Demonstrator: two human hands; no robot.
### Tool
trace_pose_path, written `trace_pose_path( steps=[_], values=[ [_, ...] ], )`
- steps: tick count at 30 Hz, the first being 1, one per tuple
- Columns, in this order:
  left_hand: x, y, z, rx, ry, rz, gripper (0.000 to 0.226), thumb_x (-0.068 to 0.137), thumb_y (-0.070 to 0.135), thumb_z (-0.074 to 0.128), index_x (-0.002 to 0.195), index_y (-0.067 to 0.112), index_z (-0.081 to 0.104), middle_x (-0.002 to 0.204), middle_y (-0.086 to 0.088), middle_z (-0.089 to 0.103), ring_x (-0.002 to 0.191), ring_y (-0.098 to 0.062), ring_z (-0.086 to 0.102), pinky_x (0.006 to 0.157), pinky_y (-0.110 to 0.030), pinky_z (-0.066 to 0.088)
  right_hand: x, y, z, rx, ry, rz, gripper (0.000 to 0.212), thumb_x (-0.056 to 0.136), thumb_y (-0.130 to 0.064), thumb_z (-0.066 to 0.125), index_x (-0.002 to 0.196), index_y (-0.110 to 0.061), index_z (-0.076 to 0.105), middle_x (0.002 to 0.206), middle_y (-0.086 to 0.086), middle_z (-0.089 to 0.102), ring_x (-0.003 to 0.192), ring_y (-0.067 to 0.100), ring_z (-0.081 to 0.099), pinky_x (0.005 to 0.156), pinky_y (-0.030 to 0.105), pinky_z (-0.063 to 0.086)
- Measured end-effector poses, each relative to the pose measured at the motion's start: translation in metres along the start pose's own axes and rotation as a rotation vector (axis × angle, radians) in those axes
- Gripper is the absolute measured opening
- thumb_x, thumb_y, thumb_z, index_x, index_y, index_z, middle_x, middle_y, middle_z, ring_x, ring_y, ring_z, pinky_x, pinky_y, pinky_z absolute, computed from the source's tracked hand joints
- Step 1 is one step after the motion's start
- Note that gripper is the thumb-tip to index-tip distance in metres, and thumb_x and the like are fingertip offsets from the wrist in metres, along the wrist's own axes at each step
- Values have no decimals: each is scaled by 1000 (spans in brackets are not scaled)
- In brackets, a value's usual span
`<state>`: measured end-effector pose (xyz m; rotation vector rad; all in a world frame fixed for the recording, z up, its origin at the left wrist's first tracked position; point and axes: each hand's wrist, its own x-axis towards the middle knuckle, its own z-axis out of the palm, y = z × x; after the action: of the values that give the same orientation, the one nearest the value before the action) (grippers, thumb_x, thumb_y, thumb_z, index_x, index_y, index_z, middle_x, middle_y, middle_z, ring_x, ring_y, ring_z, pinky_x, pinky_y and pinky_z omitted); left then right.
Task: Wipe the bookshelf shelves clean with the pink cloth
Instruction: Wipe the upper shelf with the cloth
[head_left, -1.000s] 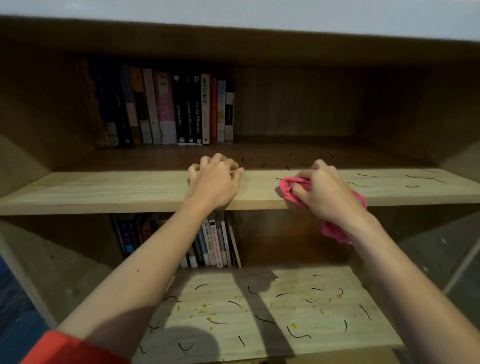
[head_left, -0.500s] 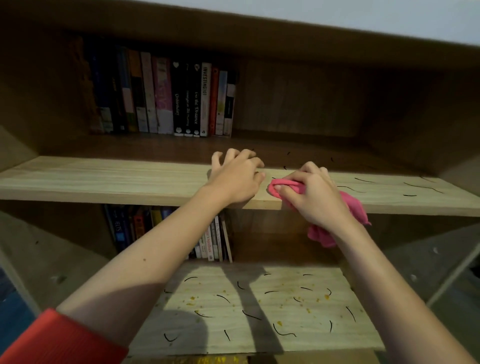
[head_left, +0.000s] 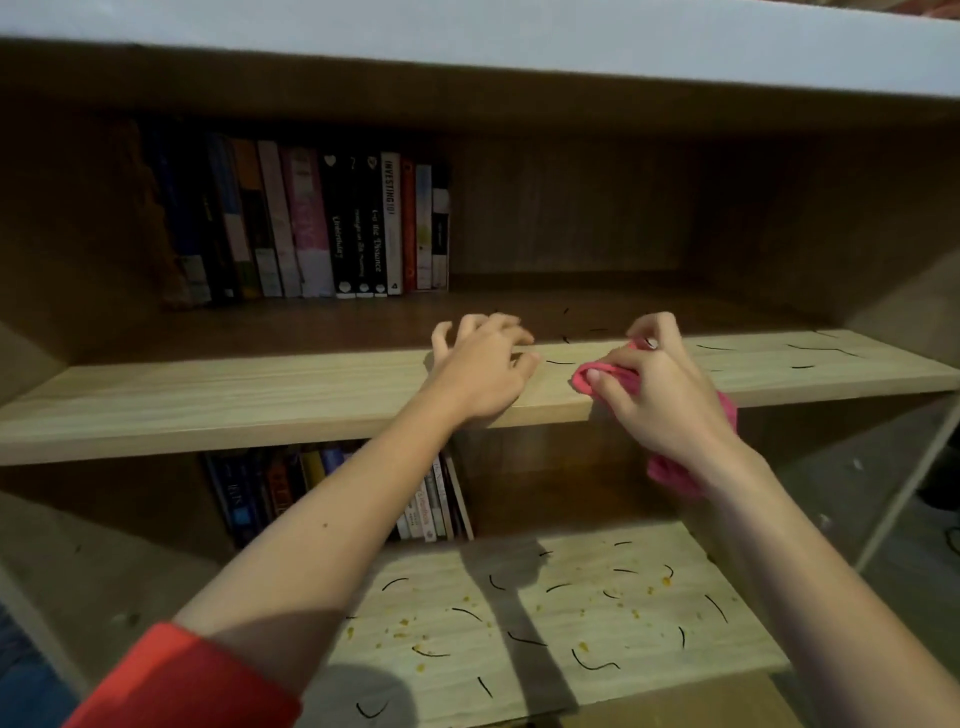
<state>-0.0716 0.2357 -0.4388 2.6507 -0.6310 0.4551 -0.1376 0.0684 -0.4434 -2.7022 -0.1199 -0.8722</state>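
Found pink cloth (head_left: 597, 371) bunched in right hand (head_left: 660, 395), fingers (head_left: 652, 330) clamped round it. Noted wad pressed against front lip of middle shelf (head_left: 260, 395), loose tail hanging below the wrist, ahead of the board edge. Judged tight bunching intended to give a firm pad for sweeping, at the cost of a narrow wiping face. Found left hand (head_left: 483, 364) just beside it on the same lip, fingers apart and arched, tips on the board, holding nothing. Judged placement a brace for the reach, or a stop for gathered litter; unable to tell which. Recorded thin black strands (head_left: 558, 362) between the two hands and further along the board to the right, none seen on the lit board left of the left hand. Assessed middle shelf as part done, work in hand at its centre. Recorded lower shelf (head_left: 519, 623) strewn with black strands and yellow crumbs (head_left: 400, 621), not yet wiped. Noted upright books (head_left: 332, 223) at rear left of middle shelf, clear of both hands, and a second row (head_left: 431, 504) beneath. Flagged risk of litter pushed off the lip onto the lower shelf.
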Motion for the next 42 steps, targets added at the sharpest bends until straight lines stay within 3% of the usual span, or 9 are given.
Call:
trace_pose_path(
  steps=[5,9,14,23,28,33,35,39,42],
  values=[
    [4,-3,2,44,29,6,35,96,41,40,126,29,54,143,9,39,137,-13,21,113,-47,-5,20,-6,-2,23,-148,-13,27,91,-27,57,113,-14,67,105,-4,46,92,10,44,76,24,38],
    [4,-4,2,72,12,-28,35,93,35,42,122,24,59,137,9,47,133,-10,30,112,-49,-8,56,-17,9,-47,-257,42,25,89,-15,55,110,-14,68,112,7,64,91,18,54,72,27,43],
    [4,-4,2,63,-13,-60,36,94,37,41,120,22,61,131,8,54,133,-10,34,112,-50,-12,50,-16,-2,-88,-320,0,24,90,-14,56,111,-16,69,116,5,63,98,19,54,73,25,41],
    [2,-2,0,17,26,-40,33,95,26,37,115,22,63,129,7,55,130,-10,36,112,-49,-10,74,-20,15,-93,-315,-11,26,89,-6,56,110,-14,68,114,8,64,97,21,57,77,30,50],
    [0,-4,1,3,164,-40,25,96,24,41,113,28,59,121,7,53,121,-10,41,113,-45,-1,51,-13,0,-23,-352,-41,20,88,-16,62,106,-19,71,106,0,63,85,10,51,65,21,41],
    [-3,-3,1,-50,236,-91,27,96,14,41,110,29,59,106,9,61,108,-11,52,109,-42,5,77,-25,17,-75,-343,-11,22,87,-13,61,108,-14,68,106,8,64,88,18,57,75,32,54],
    [-4,-4,1,-46,253,-90,31,94,11,42,114,30,57,110,9,58,111,-11,50,110,-43,4,77,-28,22,-111,-328,-32,24,87,-10,60,109,-15,68,106,8,64,92,21,59,78,35,55],
    [-6,-3,0,8,267,-64,41,91,8,46,124,33,50,121,7,47,121,-12,40,112,-47,-3,65,-19,11,-47,-380,-86,20,88,-13,60,104,-17,71,103,2,60,89,15,53,72,28,46],
    [-9,-4,-1,23,277,-58,40,91,8,46,122,32,53,122,7,45,124,-13,36,112,-47,-4,79,-22,14,-32,-388,-54,17,86,-16,63,101,-16,71,102,3,63,88,16,56,71,28,50]
  ],
)
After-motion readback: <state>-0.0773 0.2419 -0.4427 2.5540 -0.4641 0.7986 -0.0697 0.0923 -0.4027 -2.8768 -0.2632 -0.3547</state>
